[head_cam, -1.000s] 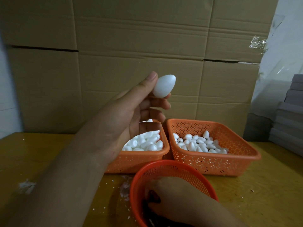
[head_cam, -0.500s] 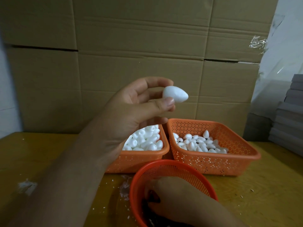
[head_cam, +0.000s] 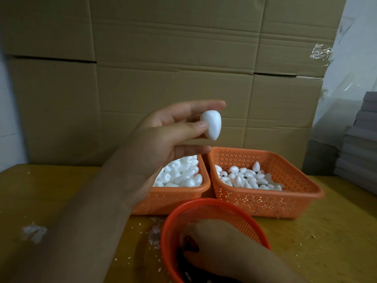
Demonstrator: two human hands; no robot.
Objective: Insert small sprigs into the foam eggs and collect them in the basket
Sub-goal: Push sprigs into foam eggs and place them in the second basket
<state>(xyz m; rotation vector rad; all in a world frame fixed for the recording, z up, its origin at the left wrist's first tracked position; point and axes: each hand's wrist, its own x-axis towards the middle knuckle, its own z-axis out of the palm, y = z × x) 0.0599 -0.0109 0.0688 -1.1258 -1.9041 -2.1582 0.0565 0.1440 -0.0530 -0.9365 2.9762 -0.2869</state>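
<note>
Foam egg, pointed end down, is pinched between thumb and fingers of the left hand, raised at 12 o'clock of the round red basket. The right hand is lowered into that basket; its grip cannot be determined. Two orange baskets of eggs are set on the worktop behind.

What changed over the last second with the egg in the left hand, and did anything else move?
The left hand turned the foam egg in its fingertips: its narrow end went from pointing up, to sideways, to down now, still pinched. The right hand stayed down in the round red basket. Both square orange baskets of eggs did not move.
</note>
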